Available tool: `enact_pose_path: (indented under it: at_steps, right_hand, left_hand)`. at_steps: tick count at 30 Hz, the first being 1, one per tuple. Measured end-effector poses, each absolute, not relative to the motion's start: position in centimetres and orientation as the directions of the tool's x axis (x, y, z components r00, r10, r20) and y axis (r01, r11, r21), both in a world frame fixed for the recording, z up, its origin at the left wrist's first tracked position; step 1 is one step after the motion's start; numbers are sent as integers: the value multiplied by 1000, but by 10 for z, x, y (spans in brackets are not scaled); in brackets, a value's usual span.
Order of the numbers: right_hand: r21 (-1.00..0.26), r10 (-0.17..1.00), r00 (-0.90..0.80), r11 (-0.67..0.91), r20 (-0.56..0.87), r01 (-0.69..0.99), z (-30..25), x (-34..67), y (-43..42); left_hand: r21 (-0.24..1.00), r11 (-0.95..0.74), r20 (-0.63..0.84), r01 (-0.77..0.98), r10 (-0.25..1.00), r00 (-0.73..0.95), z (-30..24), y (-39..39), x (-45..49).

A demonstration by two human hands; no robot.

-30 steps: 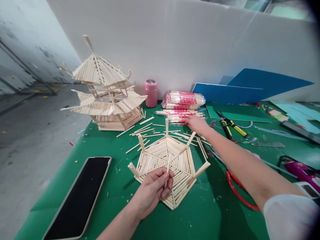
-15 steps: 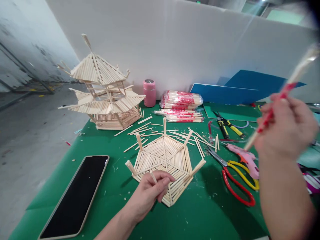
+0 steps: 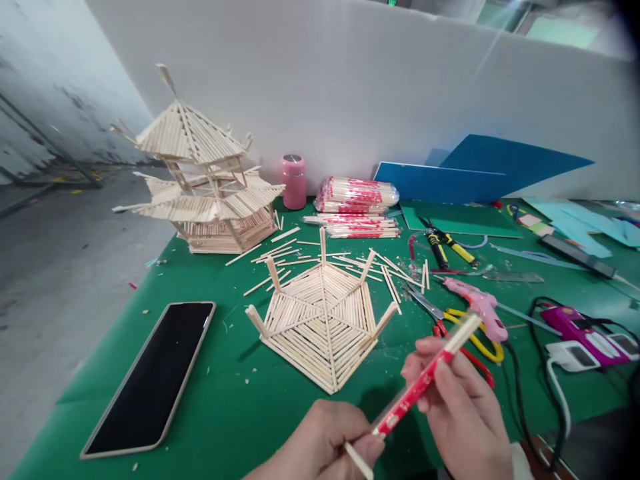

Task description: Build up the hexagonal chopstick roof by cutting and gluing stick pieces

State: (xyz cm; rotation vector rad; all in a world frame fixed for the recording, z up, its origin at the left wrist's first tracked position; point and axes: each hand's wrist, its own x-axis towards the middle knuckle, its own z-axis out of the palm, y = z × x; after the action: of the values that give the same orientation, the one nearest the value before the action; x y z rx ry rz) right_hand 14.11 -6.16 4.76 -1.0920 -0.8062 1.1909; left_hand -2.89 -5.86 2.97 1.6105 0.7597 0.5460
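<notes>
A pair of wrapped chopsticks [image 3: 407,402] in a red-printed clear sleeve slants between my two hands, low at the right of centre. My right hand [image 3: 465,410] grips its upper half, thumb along the sleeve. At the lower end my left hand [image 3: 333,437] pinches it, and a short wooden stick [image 3: 359,461] pokes out under that hand's fingers. Just beyond lies a six-sided base [image 3: 305,353] built of wooden sticks, with several short posts standing at its corners. Scissors [image 3: 453,320] with red and yellow handles are partly hidden behind the right hand.
A stick-built pagoda [image 3: 215,207] stands back left beside a pink flask [image 3: 294,183]. More packed chopsticks [image 3: 357,195] lie behind the base. A phone [image 3: 150,380] rests at left. Rightward are a pink glue gun [image 3: 477,303], pliers [image 3: 445,247] and a corded purple device [image 3: 575,333].
My right hand has come down and left with the wrapped chopsticks. My left hand has drawn back from over the base towards me and now holds their lower end.
</notes>
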Motion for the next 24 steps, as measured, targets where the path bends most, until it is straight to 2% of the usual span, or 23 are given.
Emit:
enact_pose_path:
  at_steps: [3,7,13,20,24]
  right_hand:
    - [-953,956,278,-5,-94,-303,42,145,-66]
    - [-945,970,209,-49,-122,-323,34,143,-70]
    - [-954,982,188,31,-26,-298,25,132,-81]
    - [-936,988,151,11,-45,-352,30,107,-93]
    - [-942,987,141,-22,-73,-335,33,109,-94]
  left_hand:
    - [964,-181,-1,193,728,686,15,-65,-29]
    - [948,-226,17,225,739,673,4,-72,-24]
    - [950,-241,58,199,763,644,2,-77,-17]
    - [977,-155,42,148,816,576,24,-74,-10]
    - [1000,0,-9,15,798,603,32,-72,-1]
